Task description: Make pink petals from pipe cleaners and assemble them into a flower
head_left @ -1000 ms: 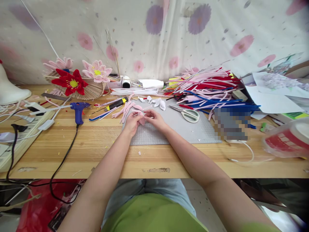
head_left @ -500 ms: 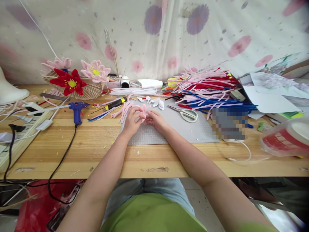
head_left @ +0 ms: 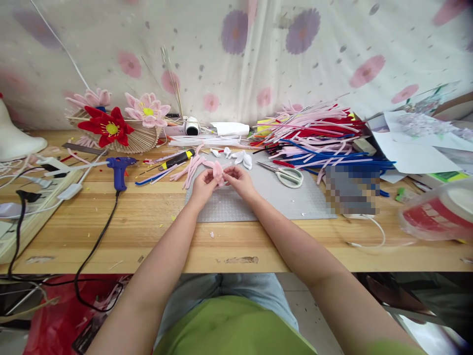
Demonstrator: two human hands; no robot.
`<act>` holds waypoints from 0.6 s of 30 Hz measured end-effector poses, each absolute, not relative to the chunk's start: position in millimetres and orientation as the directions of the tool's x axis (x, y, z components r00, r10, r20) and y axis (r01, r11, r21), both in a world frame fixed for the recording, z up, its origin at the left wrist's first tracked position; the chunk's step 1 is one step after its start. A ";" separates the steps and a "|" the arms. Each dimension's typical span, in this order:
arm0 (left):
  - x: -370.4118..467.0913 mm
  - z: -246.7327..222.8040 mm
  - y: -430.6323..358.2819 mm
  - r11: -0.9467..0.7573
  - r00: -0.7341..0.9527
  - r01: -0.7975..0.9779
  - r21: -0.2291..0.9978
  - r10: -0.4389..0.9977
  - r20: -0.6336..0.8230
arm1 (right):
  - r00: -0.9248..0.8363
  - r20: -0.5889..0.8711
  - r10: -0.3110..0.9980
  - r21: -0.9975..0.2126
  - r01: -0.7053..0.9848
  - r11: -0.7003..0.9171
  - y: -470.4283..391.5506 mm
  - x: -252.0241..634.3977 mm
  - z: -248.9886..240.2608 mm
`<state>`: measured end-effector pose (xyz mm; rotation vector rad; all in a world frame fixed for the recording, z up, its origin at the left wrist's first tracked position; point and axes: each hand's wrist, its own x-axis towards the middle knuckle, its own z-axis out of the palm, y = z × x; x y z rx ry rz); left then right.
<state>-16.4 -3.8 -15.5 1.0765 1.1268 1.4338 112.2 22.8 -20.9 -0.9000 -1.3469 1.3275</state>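
Petal [head_left: 218,170], pink and soft, sits between my two hands above the left part of the grey mat [head_left: 281,202]. My left hand [head_left: 205,187] looks the nearer, its thumb and fingers in a narrow pinch on the petal's lower left side. My right hand [head_left: 239,182] is at its lower right edge, fingertips drawn together; whether they pinch or only touch, I cannot tell. From my fingertips the petal points up and away from me, long axis toward the flowered curtain [head_left: 207,64], tip leaning slightly left. White petals [head_left: 243,159] lie just beyond my right hand.
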 end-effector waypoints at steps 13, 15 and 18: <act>-16.8 -10.3 -6.6 -0.010 -0.221 -0.183 0.983 0.975 -0.031 | -0.239 0.186 0.953 -0.978 0.049 0.204 17.2 105.3 -23.2; -18.2 -9.6 -5.2 -0.013 -0.225 -0.167 0.986 0.974 -0.025 | -0.269 0.166 0.949 -0.985 -0.005 0.171 18.5 105.1 -23.3; -19.4 -9.4 -3.9 -0.013 -0.251 -0.167 0.986 0.968 -0.029 | -0.303 0.155 0.940 -0.988 -0.074 0.138 19.7 104.8 -23.3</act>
